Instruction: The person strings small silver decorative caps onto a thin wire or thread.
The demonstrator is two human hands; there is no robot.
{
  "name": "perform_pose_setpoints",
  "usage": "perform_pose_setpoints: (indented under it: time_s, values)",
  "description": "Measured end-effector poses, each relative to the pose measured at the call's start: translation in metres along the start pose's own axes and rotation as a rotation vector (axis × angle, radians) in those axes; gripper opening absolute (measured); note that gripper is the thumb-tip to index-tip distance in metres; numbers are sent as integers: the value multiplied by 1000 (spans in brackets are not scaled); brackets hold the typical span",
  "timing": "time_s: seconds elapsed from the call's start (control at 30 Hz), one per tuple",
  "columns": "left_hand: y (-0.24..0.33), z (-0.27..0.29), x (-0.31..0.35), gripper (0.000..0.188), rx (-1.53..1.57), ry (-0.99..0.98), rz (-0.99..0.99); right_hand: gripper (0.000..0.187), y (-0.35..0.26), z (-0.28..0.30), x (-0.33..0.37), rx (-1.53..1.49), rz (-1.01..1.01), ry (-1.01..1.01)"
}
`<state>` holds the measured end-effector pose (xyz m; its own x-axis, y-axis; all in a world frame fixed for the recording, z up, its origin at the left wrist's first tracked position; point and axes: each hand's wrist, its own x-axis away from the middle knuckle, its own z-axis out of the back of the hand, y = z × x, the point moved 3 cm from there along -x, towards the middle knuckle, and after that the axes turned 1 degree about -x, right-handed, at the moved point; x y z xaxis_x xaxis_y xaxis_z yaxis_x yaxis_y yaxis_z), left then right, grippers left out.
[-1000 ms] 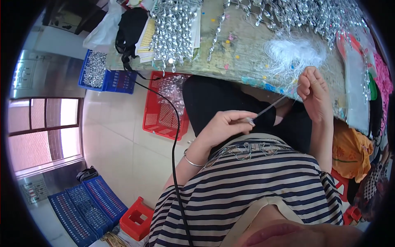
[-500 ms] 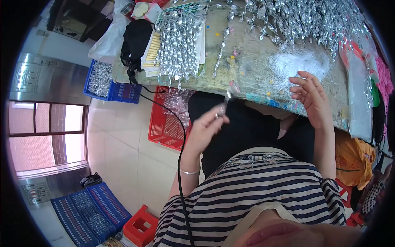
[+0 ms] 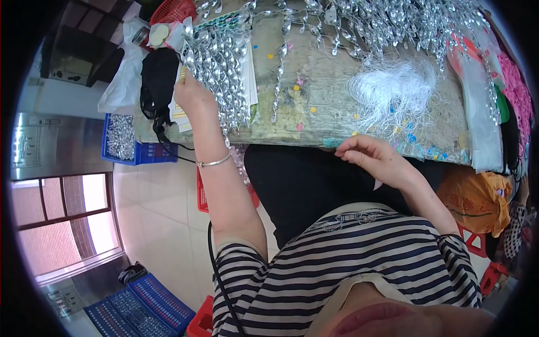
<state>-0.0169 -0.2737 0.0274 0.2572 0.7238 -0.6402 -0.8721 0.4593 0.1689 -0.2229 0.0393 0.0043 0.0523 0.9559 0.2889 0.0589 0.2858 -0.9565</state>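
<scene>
My left hand (image 3: 195,98) is closed at the left edge of a row of silver twisted strands (image 3: 219,70). A silver strand (image 3: 188,42) sticks up from its fingers, which are partly hidden by the hand's back. The row lies over pale cards (image 3: 247,84) on the table, with strand ends hanging past its front edge. My right hand (image 3: 373,160) is at the table's front edge, loosely curled with thumb and fingers apart, and nothing shows in it. Just beyond it lies a tangled heap of white thread (image 3: 396,90).
One strand (image 3: 279,73) lies alone mid-table. A dense pile of silver strands (image 3: 415,25) fills the far right. Black cloth (image 3: 159,81) sits left of the cards. A blue crate (image 3: 118,149) of silver pieces and a red crate (image 3: 202,194) stand below. An orange bag (image 3: 477,202) hangs at right.
My left hand has carried the silver strand from above my lap up and left to the row. My right hand has come down and left from beside the white thread, its fingers more curled.
</scene>
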Motion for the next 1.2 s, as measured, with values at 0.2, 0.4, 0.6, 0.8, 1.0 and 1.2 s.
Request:
perform_pose_setpoints:
  time_s: [0.2,0.4,0.6,0.8,1.0,1.2]
  values:
    - [26,-10,5,28,-76,54,-172,18,13,1,3,64,-34,42]
    - [108,-25,51,36,362,-108,-289,17,13,-3,7,73,-98,14]
    - [118,-47,80,29,254,-352,-177,17,10,-6,15,108,-67,-17]
    - [140,12,125,25,768,-395,-92,24,21,5,24,44,-2,15]
    - [173,66,206,25,1017,-534,-383,35,-3,31,38,-233,64,358]
    - [179,80,216,42,1316,-1038,-88,32,1,37,51,-209,25,329]
